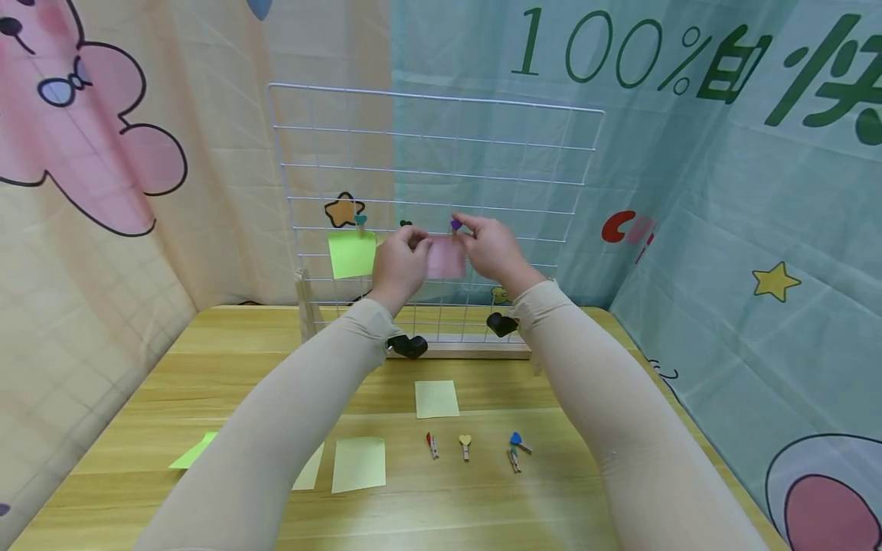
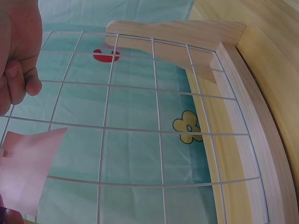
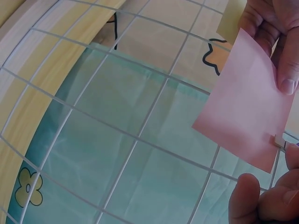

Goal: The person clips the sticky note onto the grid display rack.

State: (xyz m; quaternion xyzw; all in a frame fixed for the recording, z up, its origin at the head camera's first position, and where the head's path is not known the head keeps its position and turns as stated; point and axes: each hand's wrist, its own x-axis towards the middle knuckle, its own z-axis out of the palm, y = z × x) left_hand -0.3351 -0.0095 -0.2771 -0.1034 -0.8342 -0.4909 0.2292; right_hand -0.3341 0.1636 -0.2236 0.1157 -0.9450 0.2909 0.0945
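At the wire grid point(image 1: 510, 184), my left hand point(image 1: 401, 264) pinches the left edge of a pink sticky note point(image 1: 446, 258), its thumb point(image 3: 287, 84) lying on the paper. My right hand point(image 1: 494, 249) grips a small clothespin point(image 1: 455, 224) with a purple top. That clothespin's wooden tip point(image 3: 280, 141) sits over the note's upper edge, in front of the wires. Left of the hands, a bright green note point(image 1: 351, 256) hangs from a teal-topped clothespin point(image 1: 360, 220). A yellow note point(image 3: 230, 21) shows partly behind my left hand in the right wrist view.
On the table point(image 1: 455, 513) lie pale yellow notes point(image 1: 437, 399) and a green note point(image 1: 193, 451), partly behind my left sleeve. A red clothespin point(image 1: 432, 445), a yellow heart clothespin point(image 1: 465, 448) and a blue heart clothespin point(image 1: 521, 442) lie nearby. A wooden base point(image 1: 468, 350) supports the grid.
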